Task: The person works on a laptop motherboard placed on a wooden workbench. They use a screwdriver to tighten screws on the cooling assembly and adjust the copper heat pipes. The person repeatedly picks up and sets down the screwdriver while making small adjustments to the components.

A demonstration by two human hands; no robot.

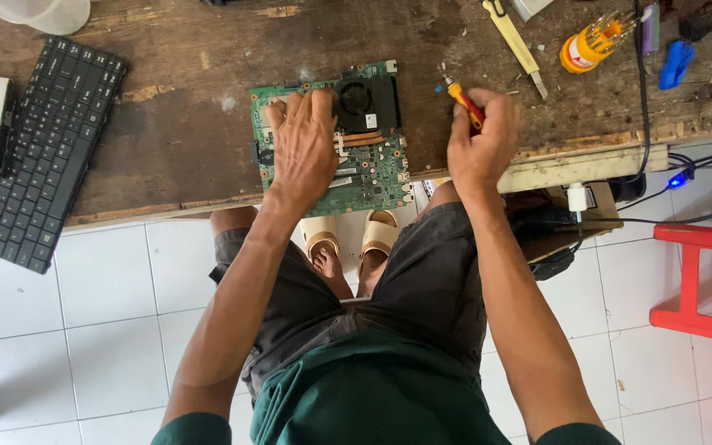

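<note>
- Circuit board (372,169), green with black fan (367,103), lies on wooden desk (175,140) near its front edge.
- Left hand (302,144) lies flat on board, fingers spread, gripping nothing.
- Right hand (480,140) clenched around small red-orange screwdriver (461,99), just right of board.
- Black keyboard (43,148) far left.

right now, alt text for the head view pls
A person's left hand presses on a green circuit board with a black fan on a worn wooden bench, while the right hand holds a small red screwdriver. A black keyboard lies alongside.
</note>
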